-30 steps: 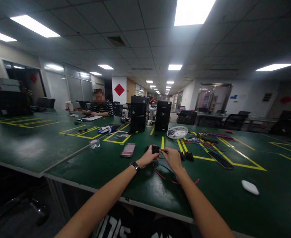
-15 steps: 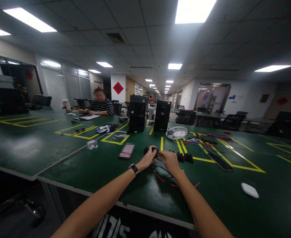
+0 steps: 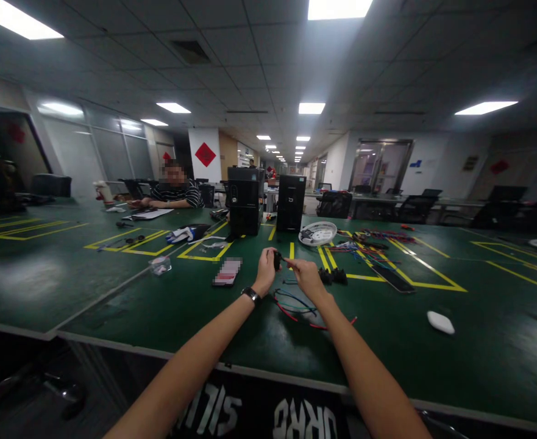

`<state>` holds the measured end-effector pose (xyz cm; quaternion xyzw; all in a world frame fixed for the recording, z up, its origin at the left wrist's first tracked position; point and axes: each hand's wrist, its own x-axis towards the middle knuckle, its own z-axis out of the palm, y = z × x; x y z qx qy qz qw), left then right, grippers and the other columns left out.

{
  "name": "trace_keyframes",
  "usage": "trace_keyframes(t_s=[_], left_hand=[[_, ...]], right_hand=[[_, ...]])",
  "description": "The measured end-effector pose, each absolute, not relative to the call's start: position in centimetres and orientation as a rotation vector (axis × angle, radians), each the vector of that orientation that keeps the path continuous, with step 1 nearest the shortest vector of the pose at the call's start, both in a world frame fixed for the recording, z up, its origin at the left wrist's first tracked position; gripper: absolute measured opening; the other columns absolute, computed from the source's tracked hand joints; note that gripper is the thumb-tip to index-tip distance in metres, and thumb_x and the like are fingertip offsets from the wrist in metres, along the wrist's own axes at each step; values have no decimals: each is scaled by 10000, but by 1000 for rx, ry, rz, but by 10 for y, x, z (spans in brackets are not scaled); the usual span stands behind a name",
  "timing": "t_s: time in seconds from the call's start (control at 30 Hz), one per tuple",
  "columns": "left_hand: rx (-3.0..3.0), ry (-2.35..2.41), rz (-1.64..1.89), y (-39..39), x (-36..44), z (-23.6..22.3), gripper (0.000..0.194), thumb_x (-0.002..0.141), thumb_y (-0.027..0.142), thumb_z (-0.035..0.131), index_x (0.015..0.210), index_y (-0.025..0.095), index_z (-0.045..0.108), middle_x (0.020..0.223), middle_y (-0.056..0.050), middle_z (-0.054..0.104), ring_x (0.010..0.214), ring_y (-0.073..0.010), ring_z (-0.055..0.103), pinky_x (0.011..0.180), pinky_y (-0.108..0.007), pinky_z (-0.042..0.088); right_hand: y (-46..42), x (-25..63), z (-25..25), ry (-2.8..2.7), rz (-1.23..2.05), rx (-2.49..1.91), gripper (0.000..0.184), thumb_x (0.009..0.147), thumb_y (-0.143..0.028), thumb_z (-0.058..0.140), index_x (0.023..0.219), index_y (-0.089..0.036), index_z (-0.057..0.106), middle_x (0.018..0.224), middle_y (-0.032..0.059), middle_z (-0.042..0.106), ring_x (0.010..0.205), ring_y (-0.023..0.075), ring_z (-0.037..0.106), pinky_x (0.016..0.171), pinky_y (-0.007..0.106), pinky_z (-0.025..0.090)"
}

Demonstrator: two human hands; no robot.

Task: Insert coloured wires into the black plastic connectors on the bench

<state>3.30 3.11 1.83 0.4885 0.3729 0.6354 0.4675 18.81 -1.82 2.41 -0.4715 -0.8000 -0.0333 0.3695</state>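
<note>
Above the green table, my left hand (image 3: 265,271) is closed around a small black part (image 3: 277,260), most of it hidden by the fingers. My right hand (image 3: 305,274) pinches a thin dark piece (image 3: 285,260) that reaches to the black part; whether it is a wire or a tool I cannot make out. Below the hands lie loose red, blue and green wires (image 3: 291,314). Several more black parts (image 3: 334,276) stand just right of my right hand.
A phone (image 3: 227,272) and a small clear bag (image 3: 160,265) lie to the left. Two black computer towers (image 3: 291,204) stand behind, beside a white basket (image 3: 317,234). Bundled wires (image 3: 382,238) and a white mouse-like object (image 3: 440,322) are on the right. A person (image 3: 175,189) sits across the table.
Both hands have risen slightly off the table and the black part is turned more upright. More of the wires below shows. The camera view has shifted a little.
</note>
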Motion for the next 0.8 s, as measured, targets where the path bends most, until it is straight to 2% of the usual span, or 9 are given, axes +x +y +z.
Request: trace_keyframes(t_s=[0.07, 0.17, 0.3, 0.37, 0.4, 0.47, 0.57, 0.67, 0.8], left_hand=[[1075, 1015, 1637, 49, 29, 33, 332, 929, 483, 317, 1024, 205, 473, 726, 0, 549, 510, -94, 520, 493, -205, 431], [1098, 1087, 1622, 76, 18, 51, 331, 950, 449, 263, 1023, 193, 460, 701, 0, 564, 500, -91, 541, 524, -209, 449], [1330, 1139, 1500, 90, 25, 49, 266, 955, 375, 285, 974, 177, 461, 635, -20, 591, 551, -134, 601, 564, -231, 451], [1466, 1172, 1421, 91, 39, 38, 214, 943, 348, 336, 932, 185, 474, 624, -34, 601, 605, -162, 621, 605, -248, 445], [1528, 1190, 1378, 90, 46, 32, 190, 933, 334, 366, 899, 189, 484, 633, -44, 607, 635, -176, 627, 630, -259, 440], [1642, 1226, 1297, 90, 60, 20, 154, 907, 297, 425, 816, 198, 498, 678, -70, 619, 722, -207, 633, 690, -285, 426], [1784, 1274, 1200, 92, 71, 5, 142, 856, 229, 493, 716, 201, 494, 762, -105, 621, 902, -262, 604, 813, -341, 387], [1890, 1315, 1116, 93, 70, -2, 143, 807, 189, 533, 670, 194, 492, 803, -126, 610, 1042, -313, 528, 924, -425, 314], [1969, 1337, 1077, 91, 64, -1, 105, 783, 177, 553, 685, 182, 515, 887, -150, 609, 1177, -349, 400, 992, -505, 228]], right_hand=[[-20, 187, 19, -2056, -110, -1266, 396, 881, -90, 416, 1179, -215, 646, 1006, 49, 725, 952, 173, 657, 872, 279, 469], [-23, 191, 15, -2079, -141, -1421, 364, 898, -125, 424, 1158, -223, 658, 1021, 52, 720, 946, 178, 652, 863, 275, 456], [-24, 198, 15, -2153, -191, -1614, 238, 882, -259, 516, 958, -223, 739, 904, 91, 727, 918, 231, 626, 822, 306, 437], [-23, 203, 15, -2145, -205, -1641, 241, 873, -299, 529, 873, -202, 749, 886, 118, 716, 958, 259, 596, 840, 336, 418], [-22, 206, 15, -2118, -224, -1661, 257, 882, -292, 505, 898, -194, 743, 928, 127, 708, 995, 266, 576, 859, 348, 405], [-20, 214, 13, -2020, -287, -1721, 301, 887, -237, 461, 1078, -184, 687, 1094, 132, 666, 1092, 269, 520, 903, 366, 372], [-15, 227, 5, -1917, -361, -1837, 517, 823, -189, 503, 1339, -175, 479, 1320, 128, 535, 1246, 287, 390, 982, 418, 299], [-9, 233, -5, -1991, -332, -1907, 560, 789, -192, 546, 1341, -177, 455, 1306, 132, 539, 1280, 302, 354, 1034, 486, 205], [-2, 235, -8, -1997, -319, -1909, 470, 794, -164, 576, 1260, -186, 519, 1194, 140, 583, 1191, 290, 456, 1053, 501, 144]])
